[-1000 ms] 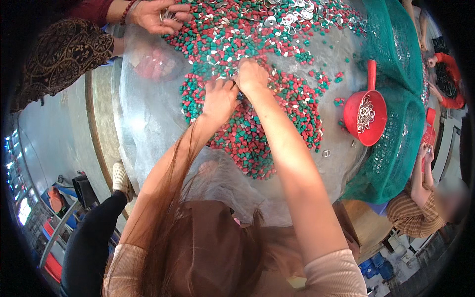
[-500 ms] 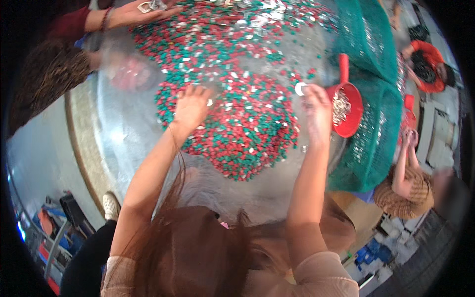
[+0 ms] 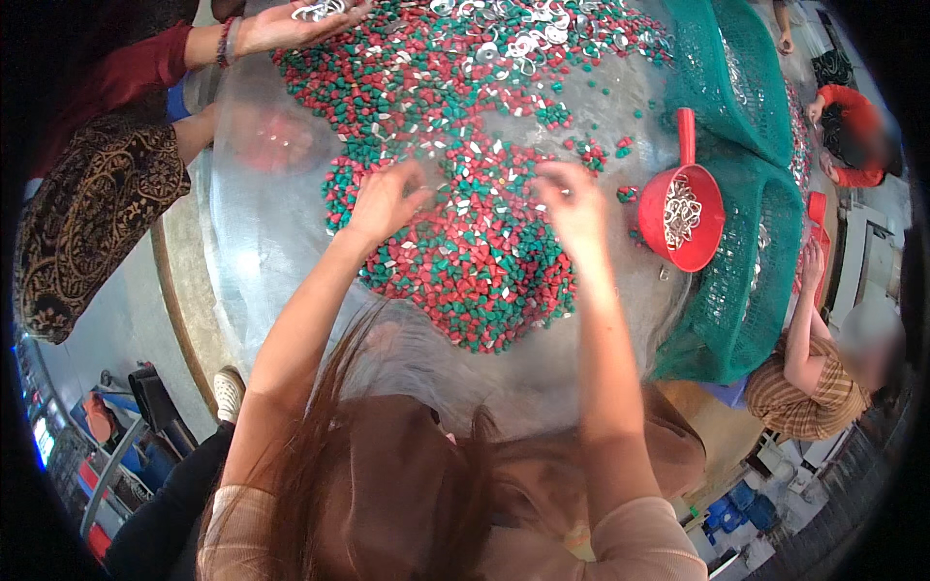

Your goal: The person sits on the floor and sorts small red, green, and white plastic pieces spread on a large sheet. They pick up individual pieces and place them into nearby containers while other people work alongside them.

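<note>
A broad heap of small red and green pieces (image 3: 465, 290), mixed with white bits, lies on a table under clear plastic sheeting (image 3: 387, 373). Over its left part is my left hand (image 3: 390, 198), fingers bent toward the pieces and their tips smeared by motion. My right hand (image 3: 573, 198) hovers above the right part of the heap with curled, blurred fingers; whether anything is between them does not show. Just right of that hand, a red long-handled scoop (image 3: 712, 237) holds several silvery-white rings (image 3: 681, 215).
Green mesh baskets (image 3: 736, 320) line the right side. White rings (image 3: 528, 44) lie at the heap's far end. At upper left another person's hand (image 3: 281, 29) holds white rings, and a second hand is blurred near the sheet. Other people work at the far right.
My right hand has moved left from beside the scoop to over the heap; the white disc at its fingertips no longer shows. My left hand's fingers have curled more.
</note>
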Motion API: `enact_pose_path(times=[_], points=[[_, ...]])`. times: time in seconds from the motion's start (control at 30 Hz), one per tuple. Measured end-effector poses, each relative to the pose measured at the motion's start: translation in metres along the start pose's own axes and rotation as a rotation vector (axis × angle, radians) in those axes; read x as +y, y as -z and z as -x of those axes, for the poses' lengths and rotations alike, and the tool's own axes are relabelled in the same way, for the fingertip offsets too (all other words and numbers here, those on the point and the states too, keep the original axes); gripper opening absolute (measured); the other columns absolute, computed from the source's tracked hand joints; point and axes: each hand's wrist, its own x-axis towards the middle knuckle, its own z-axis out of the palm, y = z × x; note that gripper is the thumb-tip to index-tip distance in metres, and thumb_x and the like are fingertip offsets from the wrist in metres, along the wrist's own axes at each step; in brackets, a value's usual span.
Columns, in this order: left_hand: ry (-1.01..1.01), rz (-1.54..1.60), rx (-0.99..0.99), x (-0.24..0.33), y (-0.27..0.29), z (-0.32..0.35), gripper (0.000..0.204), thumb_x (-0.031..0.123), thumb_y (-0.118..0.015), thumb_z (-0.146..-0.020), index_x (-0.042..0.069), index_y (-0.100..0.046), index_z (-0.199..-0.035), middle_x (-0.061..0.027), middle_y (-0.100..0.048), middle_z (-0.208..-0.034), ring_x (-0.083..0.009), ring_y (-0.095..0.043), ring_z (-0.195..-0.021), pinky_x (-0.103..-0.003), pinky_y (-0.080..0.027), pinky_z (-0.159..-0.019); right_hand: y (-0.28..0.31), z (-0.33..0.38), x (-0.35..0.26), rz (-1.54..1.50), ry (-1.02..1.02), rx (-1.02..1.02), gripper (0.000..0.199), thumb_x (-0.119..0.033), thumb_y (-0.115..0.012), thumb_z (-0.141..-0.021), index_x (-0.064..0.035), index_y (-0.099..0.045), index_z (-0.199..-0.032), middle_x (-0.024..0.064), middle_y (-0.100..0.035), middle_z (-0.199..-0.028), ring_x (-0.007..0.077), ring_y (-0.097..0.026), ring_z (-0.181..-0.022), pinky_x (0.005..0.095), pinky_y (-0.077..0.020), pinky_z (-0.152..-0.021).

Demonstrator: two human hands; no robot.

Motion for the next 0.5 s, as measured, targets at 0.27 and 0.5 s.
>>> enact_pose_path(times=[0.27, 0.5], points=[[0.196, 0.959, -0.006, 0.012, 0.014, 0.008, 0.014, 0.017, -0.062, -0.088, 0.006, -0.061, -0.096, -0.0007, -0.064, -0.092, -0.0085, -0.059, -0.086, -0.025, -0.047, -0.076, -0.079, -0.005, -0.055, -0.331, -0.163, -0.237, 0.020, -0.016, -0.068, -0.080, -0.0003, -0.065, -0.093, 0.0092, -0.068, -0.077, 0.0155, -0.064, -0.069, 0.0292, -0.0498, -0.066], [0.227, 0.908, -0.205, 0.037, -0.009, 0.021, 0.036, 0.025, -0.055, -0.092, 0.006, -0.053, -0.122, -0.0067, -0.062, -0.108, -0.0138, -0.062, -0.091, -0.028, -0.051, -0.076, -0.044, 0.017, -0.024, -0.347, -0.360, -0.238, 0.012, -0.009, -0.066, -0.080, 0.0007, -0.064, -0.086, 0.0049, -0.064, -0.065, 0.0094, -0.060, -0.058, 0.0241, -0.0465, -0.054]])
